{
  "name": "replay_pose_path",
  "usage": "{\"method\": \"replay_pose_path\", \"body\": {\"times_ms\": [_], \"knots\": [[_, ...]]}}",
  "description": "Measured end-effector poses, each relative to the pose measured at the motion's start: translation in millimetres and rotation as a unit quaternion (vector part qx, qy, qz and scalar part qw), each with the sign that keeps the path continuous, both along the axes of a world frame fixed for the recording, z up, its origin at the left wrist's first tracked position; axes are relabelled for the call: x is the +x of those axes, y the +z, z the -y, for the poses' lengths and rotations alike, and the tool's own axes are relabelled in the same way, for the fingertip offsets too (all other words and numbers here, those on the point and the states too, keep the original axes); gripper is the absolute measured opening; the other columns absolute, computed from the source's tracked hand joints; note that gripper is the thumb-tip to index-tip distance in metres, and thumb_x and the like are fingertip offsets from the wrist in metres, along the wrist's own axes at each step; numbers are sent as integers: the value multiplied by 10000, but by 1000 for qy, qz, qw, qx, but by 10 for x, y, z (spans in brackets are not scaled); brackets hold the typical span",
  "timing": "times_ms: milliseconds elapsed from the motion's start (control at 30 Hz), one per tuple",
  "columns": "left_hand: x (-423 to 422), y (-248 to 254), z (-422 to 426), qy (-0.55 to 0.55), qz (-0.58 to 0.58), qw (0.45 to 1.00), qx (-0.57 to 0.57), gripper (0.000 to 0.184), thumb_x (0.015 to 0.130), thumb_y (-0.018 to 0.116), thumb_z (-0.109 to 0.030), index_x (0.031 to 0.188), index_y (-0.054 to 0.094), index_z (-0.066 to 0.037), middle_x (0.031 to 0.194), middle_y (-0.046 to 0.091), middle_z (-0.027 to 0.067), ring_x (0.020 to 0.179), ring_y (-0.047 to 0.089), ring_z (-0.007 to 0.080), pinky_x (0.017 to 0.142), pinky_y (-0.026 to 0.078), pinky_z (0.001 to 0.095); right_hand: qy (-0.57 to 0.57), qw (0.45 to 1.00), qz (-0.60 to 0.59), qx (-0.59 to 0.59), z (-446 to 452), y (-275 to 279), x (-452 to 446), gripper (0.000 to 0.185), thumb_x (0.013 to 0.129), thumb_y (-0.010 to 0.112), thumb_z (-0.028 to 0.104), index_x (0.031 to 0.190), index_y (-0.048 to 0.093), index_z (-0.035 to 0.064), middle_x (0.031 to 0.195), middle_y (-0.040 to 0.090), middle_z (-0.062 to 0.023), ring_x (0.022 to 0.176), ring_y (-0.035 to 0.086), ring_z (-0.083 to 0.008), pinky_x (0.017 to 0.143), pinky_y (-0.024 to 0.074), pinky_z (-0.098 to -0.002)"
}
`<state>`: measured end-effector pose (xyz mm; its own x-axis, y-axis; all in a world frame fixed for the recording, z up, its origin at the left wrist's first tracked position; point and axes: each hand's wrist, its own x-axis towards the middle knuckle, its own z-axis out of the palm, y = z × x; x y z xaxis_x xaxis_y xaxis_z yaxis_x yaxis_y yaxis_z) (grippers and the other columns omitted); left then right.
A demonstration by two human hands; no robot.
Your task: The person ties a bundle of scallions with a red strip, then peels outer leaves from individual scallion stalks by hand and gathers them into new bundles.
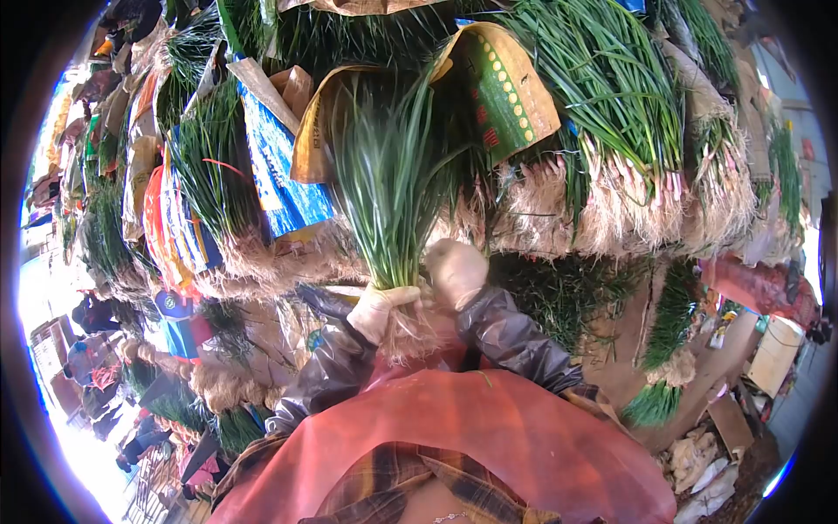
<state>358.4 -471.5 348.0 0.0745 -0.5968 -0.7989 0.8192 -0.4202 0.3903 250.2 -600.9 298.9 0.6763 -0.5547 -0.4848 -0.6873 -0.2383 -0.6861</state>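
My left hand [384, 312], in a pale glove, is closed around the lower stalks of a bunch of green onions [388, 196]. The long leaves point up and away from me, and the stringy roots [408, 341] hang below the hand. My right hand [456, 272], also gloved, is beside the bunch on its right. It is blurred, and its fingers cannot be made out. Behind the bunch, an open yellow-brown printed paper sheet [497, 92] stands over more greens.
A large pile of green onions [611, 96] lies at the back right, roots toward me. More bundles [214, 166] and a blue-and-white wrapper [279, 162] are on the left. Loose greens [554, 297] lie lower right, near a tied bundle [668, 375]. A red apron [454, 437] covers my front.
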Motion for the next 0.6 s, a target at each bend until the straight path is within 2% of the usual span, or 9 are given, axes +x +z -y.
{"method": "replay_pose_path", "body": {"times_ms": [100,167,233,300,367,433,467,567,600], "knots": [[27,121,-41,5,-48,999,12,323,822,647,-107,1121,564,-14,971,651,104,845,658,210,519,560,316,-93,987,-120,-45,147,-249,-251,357,848,523,388,827,688,73,815,665,-176,769,641,-354,700,509,-432],[15,31,-160,69,-65,995,-31,353,828,638,-117,1152,563,2,1011,646,111,865,656,216,602,571,345,222,970,-95,-37,40,-513,-676,393,861,506,414,839,683,64,854,670,-175,805,645,-357,725,511,-432],[113,-3,-233,71,-109,992,5,325,835,649,-142,1100,593,39,962,665,120,864,658,235,725,558,362,186,968,-169,-21,-124,-372,-829,410,865,504,424,808,689,63,828,674,-181,755,656,-370,702,523,-425],[96,-193,-300,92,-70,993,18,325,842,643,-175,1096,586,19,925,666,118,823,670,239,686,574,356,71,972,-220,-46,122,-70,-420,493,841,542,518,884,691,51,842,669,-198,784,660,-358,706,525,-406],[128,-295,-340,68,-72,995,-17,323,848,640,-173,1102,582,19,930,666,123,853,668,252,745,571,388,-50,969,-3,-240,251,-211,-214,393,825,639,416,898,667,31,770,665,-184,660,652,-323,616,517,-401],[142,-312,-323,71,-175,982,-29,321,851,628,-143,1130,570,4,918,668,122,874,668,263,783,564,415,-45,991,-95,-77,431,-539,13,388,840,628,394,923,664,17,833,676,-169,660,654,-292,593,513,-385],[124,-58,-148,82,-119,990,2,326,848,626,-143,1141,564,-13,871,666,117,834,665,261,769,564,409,-45,991,-125,-24,484,-600,75,386,846,625,387,931,663,12,854,680,-163,660,655,-281,585,512,-379],[172,-139,-144,67,-121,990,9,170,866,597,-127,982,617,-4,804,650,80,712,643,196,651,550,341,-152,971,84,164,376,-691,-34,224,864,598,224,839,659,10,816,666,-80,628,638,-240,534,501,-339],[272,-219,-204,-13,-171,985,-2,125,865,591,-116,933,621,-15,752,636,70,653,625,181,586,538,322,-51,990,122,46,223,-728,-108,183,835,607,195,797,645,20,784,651,-78,608,629,-251,534,497,-344]]}}
